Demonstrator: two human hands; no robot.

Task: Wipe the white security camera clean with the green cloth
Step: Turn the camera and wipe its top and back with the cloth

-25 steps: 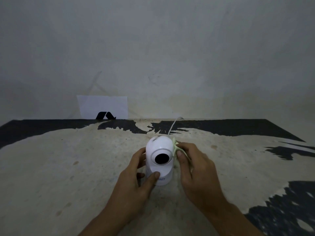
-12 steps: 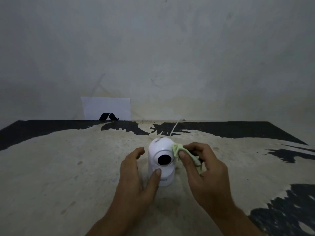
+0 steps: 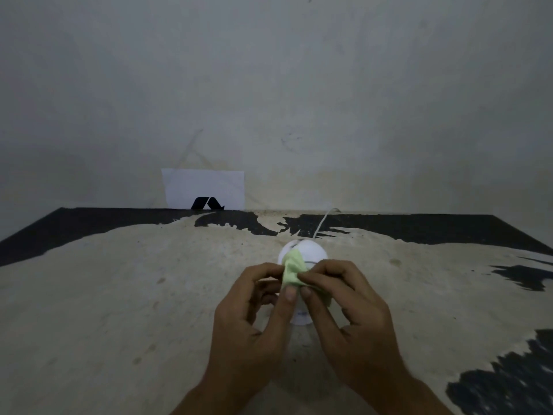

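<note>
The white security camera [image 3: 311, 250] stands upright on the table, its round head showing above my hands and its base mostly hidden behind them. The small green cloth [image 3: 292, 270] lies over the front of the head, hiding the dark lens. My left hand [image 3: 254, 313] pinches the cloth's left edge between thumb and fingers. My right hand [image 3: 350, 310] pinches its right part, with a little cloth trailing under the fingers. Both hands sit in front of the camera and meet at the cloth.
The table [image 3: 119, 295] has a worn beige top with black patches at the back and right. A thin white cable [image 3: 323, 221] runs from the camera to the wall. A white card with a black mark [image 3: 205, 190] leans against the wall at the back left.
My left hand has let go of the camera's body and come up to the cloth. The cloth has moved from the camera's right side onto its front, covering the lens.
</note>
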